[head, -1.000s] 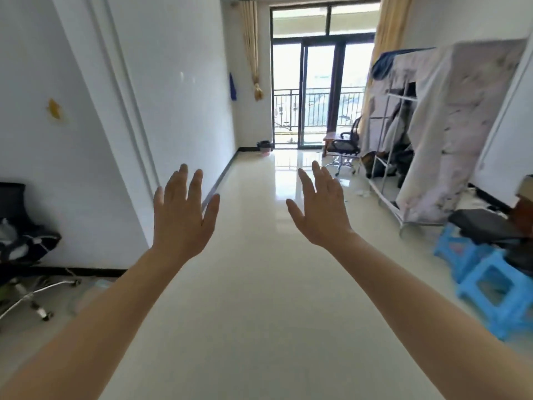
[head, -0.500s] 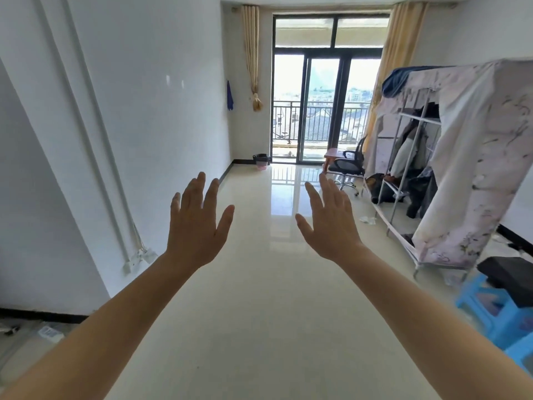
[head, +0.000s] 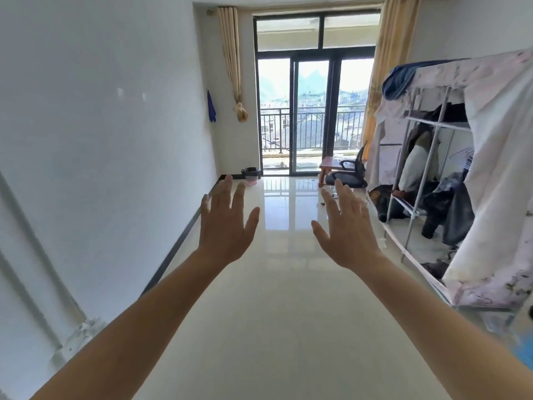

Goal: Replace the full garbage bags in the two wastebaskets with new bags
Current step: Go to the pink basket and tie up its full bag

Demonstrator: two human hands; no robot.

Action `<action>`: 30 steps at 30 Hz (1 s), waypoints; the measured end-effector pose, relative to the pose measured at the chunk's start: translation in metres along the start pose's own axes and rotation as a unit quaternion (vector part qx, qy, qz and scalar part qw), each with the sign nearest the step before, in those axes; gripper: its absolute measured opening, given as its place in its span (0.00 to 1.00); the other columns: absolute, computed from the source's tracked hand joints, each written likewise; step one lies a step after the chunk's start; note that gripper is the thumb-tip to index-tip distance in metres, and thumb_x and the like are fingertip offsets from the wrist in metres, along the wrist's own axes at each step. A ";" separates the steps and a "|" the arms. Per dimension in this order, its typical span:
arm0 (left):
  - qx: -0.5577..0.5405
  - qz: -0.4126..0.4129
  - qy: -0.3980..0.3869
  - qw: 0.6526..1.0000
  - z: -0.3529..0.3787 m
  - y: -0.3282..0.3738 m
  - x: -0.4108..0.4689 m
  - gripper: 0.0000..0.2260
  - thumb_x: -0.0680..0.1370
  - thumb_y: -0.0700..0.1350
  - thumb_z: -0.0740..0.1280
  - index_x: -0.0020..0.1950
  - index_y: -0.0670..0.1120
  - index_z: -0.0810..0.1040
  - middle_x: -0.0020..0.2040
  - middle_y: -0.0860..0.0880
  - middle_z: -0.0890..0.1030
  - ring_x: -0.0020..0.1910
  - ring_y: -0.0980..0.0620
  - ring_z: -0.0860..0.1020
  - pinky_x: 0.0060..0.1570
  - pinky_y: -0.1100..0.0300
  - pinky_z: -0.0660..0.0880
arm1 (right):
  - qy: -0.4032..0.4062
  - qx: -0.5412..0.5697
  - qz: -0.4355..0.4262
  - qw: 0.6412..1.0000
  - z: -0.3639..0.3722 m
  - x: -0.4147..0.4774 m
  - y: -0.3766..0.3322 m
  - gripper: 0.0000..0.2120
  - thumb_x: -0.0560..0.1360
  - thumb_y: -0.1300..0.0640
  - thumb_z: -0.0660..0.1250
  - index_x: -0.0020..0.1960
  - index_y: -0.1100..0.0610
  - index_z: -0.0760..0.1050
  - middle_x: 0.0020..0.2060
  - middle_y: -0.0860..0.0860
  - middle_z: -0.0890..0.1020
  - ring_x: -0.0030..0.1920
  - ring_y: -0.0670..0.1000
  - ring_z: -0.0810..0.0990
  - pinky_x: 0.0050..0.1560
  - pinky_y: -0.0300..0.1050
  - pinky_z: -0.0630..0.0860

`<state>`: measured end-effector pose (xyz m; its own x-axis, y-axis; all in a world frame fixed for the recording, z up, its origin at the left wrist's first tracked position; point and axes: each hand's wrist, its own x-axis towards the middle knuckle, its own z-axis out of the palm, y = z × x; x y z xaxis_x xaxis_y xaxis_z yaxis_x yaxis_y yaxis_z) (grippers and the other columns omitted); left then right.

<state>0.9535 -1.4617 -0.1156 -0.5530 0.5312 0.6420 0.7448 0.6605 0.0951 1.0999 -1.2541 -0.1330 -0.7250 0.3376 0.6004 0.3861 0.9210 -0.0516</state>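
Note:
A small pink wastebasket (head: 251,176) lined with a dark bag stands on the floor at the far end of the room, by the left wall and next to the balcony door. My left hand (head: 226,223) and my right hand (head: 347,230) are stretched out in front of me, backs up, fingers straight and spread. Both hold nothing and are far from the wastebasket. Only one wastebasket is in view.
A white wall (head: 101,140) runs along the left. A fabric-covered wardrobe rack (head: 461,168) full of clothes lines the right. A black office chair (head: 350,176) and a small red table (head: 331,164) stand by the glass balcony door (head: 311,116). Glossy tile floor (head: 277,298) runs between.
The view has advanced down the room toward the balcony door. The chair at the left and the blue stools at the right have dropped out of view. Both hands stay spread and empty.

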 end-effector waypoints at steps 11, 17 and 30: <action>0.058 -0.007 0.008 0.998 0.192 -0.088 0.251 0.29 0.81 0.59 0.50 0.77 0.43 0.63 0.79 0.40 0.59 0.76 0.41 0.60 0.72 0.38 0.57 | -0.045 0.075 -0.001 0.996 0.208 0.304 0.065 0.34 0.81 0.44 0.57 0.81 0.56 0.50 0.80 0.58 0.46 0.80 0.59 0.46 0.77 0.57 0.45; 0.047 -0.033 0.000 0.998 0.326 -0.182 0.376 0.30 0.80 0.59 0.50 0.77 0.43 0.61 0.79 0.40 0.58 0.76 0.42 0.59 0.72 0.38 0.57 | -0.077 0.054 -0.016 0.995 0.355 0.455 0.067 0.35 0.81 0.44 0.57 0.81 0.56 0.48 0.80 0.59 0.45 0.79 0.60 0.46 0.77 0.58 0.47; 0.003 0.010 -0.034 0.999 0.598 -0.274 0.730 0.30 0.80 0.59 0.51 0.77 0.43 0.61 0.78 0.40 0.58 0.76 0.41 0.60 0.72 0.37 0.58 | -0.084 0.049 0.035 0.995 0.597 0.771 0.165 0.34 0.81 0.44 0.58 0.80 0.55 0.48 0.80 0.57 0.45 0.80 0.58 0.45 0.77 0.56 0.45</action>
<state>0.1226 -0.9383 -0.1280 -0.5624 0.5793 0.5901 0.7536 0.6527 0.0774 0.2641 -0.7258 -0.1549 -0.7868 0.4210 0.4513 0.3871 0.9062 -0.1704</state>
